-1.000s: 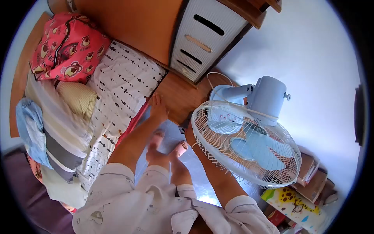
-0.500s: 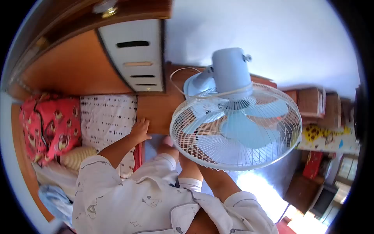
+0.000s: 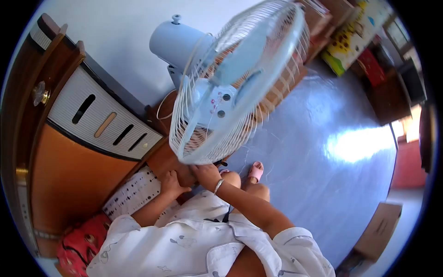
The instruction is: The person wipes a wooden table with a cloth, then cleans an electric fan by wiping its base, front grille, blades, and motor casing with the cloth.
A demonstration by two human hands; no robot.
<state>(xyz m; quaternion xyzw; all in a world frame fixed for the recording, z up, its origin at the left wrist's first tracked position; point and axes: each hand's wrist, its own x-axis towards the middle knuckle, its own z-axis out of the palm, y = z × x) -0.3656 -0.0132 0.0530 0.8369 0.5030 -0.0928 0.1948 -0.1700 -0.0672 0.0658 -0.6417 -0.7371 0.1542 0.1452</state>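
Note:
A pale blue fan (image 3: 180,44) with a white wire cage stands on a brown wooden surface (image 3: 161,159) against the wall, its cage tilted. My left hand (image 3: 172,185) rests on that wooden surface near the patterned sheet, thumb and fingers apart, holding nothing. Beside it, just under the lower rim of the cage, is my right hand (image 3: 206,175), a bracelet on its wrist. The right fingers are curled near the edge of the wood, and whatever they touch is too hidden to make out.
At the left stands a cabinet (image 3: 78,175) with a slotted white panel. A red patterned cloth (image 3: 85,244) lies low left. Boxes (image 3: 337,14) sit at the upper right, and a cardboard box (image 3: 378,231) stands at the lower right. Pink slippers (image 3: 255,171) are on the grey floor.
The view has swung toward the right, showing more floor. My right hand, hidden behind the fan cage before, now shows beside my left hand. The left hand remains on the wood.

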